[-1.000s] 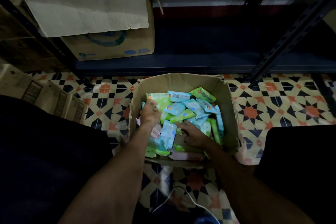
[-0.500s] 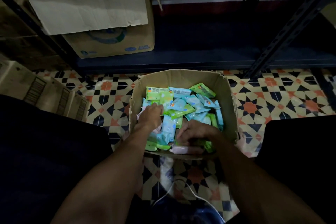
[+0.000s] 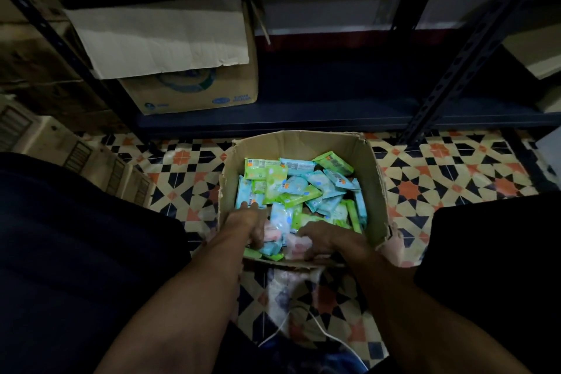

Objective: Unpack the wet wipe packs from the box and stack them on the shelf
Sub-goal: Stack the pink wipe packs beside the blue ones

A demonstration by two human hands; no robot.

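Fingers (image 3: 257,235) of our left hand (image 3: 246,222) curl down into the wet wipe packs (image 3: 299,188) at the near left corner of the cardboard box (image 3: 374,188); our right hand (image 3: 328,241) lies bent over a pink pack (image 3: 299,247) at the near edge. In this dim light we cannot tell whether either hand holds one. Green and blue packs fill the box, centre frame, on the patterned tile floor (image 3: 431,167) before the dark metal shelf (image 3: 334,114), where a carton (image 3: 194,94) sits upper left.

Shelf (image 3: 349,100) room beside the carton (image 3: 188,94) (seemingly open, dim view)
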